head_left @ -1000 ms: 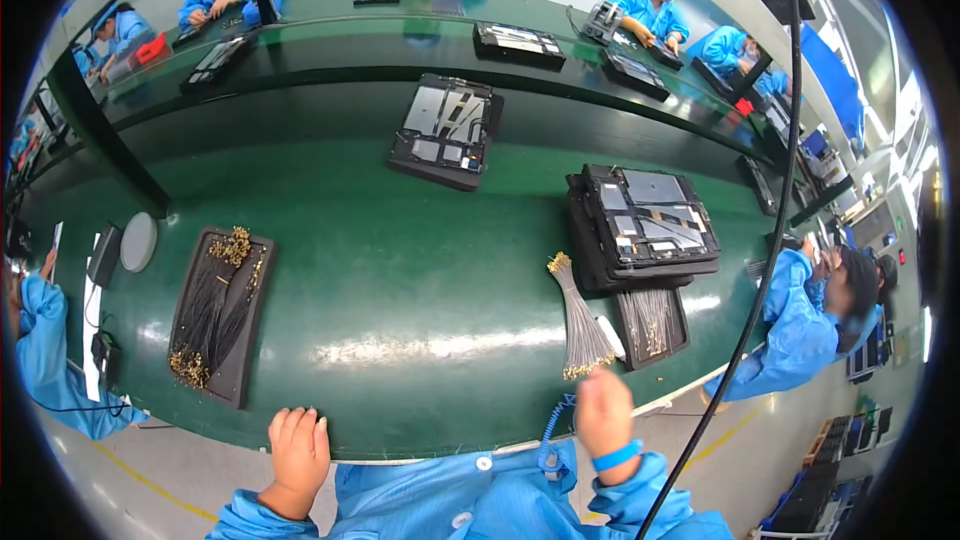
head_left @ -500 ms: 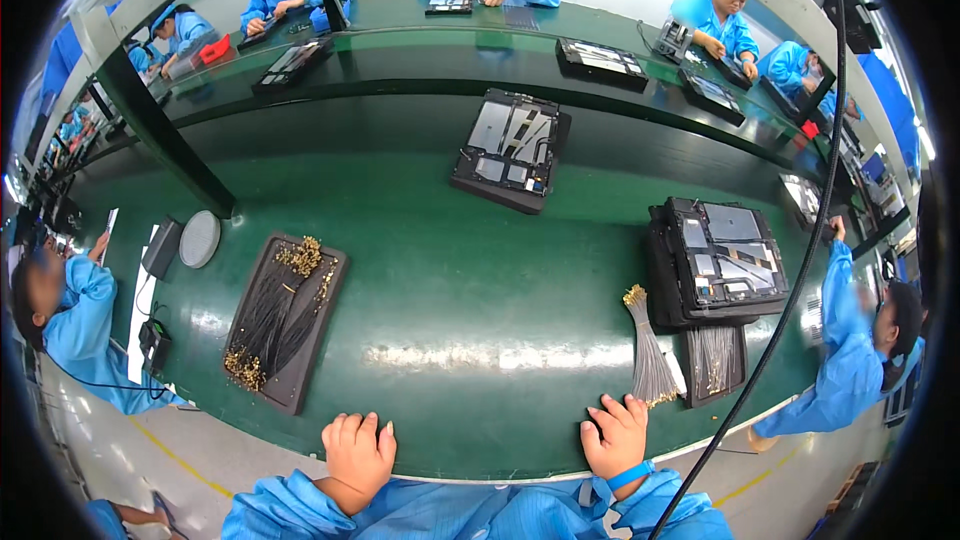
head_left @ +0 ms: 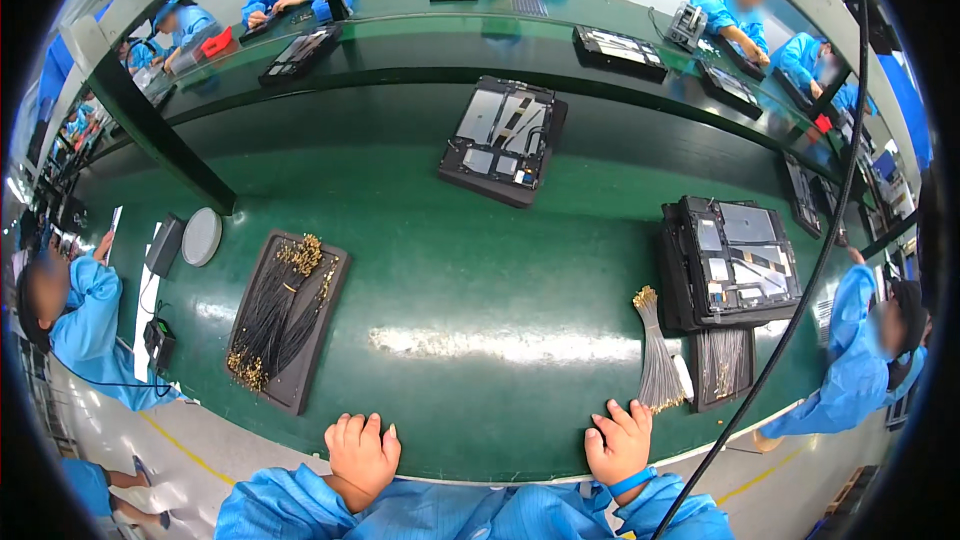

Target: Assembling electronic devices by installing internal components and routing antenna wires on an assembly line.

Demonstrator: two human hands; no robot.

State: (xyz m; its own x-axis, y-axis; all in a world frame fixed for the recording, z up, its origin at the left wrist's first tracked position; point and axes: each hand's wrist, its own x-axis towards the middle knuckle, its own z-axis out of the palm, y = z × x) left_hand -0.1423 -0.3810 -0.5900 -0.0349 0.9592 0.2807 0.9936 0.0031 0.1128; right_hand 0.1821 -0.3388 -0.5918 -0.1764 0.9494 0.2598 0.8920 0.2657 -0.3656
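My left hand (head_left: 362,452) rests on the front edge of the green worktable (head_left: 470,410), fingers laid out and nothing in it. My right hand (head_left: 618,445), with a blue band at the wrist, lies on the same edge, fingers slightly curled but apart and holding nothing. Just beyond it is a bundle of thin grey cables (head_left: 658,355) with gold-coloured ends. Ahead of my left hand, a dark tray (head_left: 318,335) holds black cables (head_left: 280,315) with gold-coloured tips. An opened tablet-like device (head_left: 500,130) sits on a dark tray at the middle back.
At right, a stack of dark trays (head_left: 680,275) carries another opened device (head_left: 745,255), beside a tray of grey cables (head_left: 725,365). A round grey disc (head_left: 201,237) lies at left. A black cable (head_left: 800,300) hangs across the right side. Co-workers in blue sit around.
The view has shifted slightly. My hands stay on the table edge. Across the table, a co-worker's hands have moved apart; the co-worker at right has drawn a hand lower.
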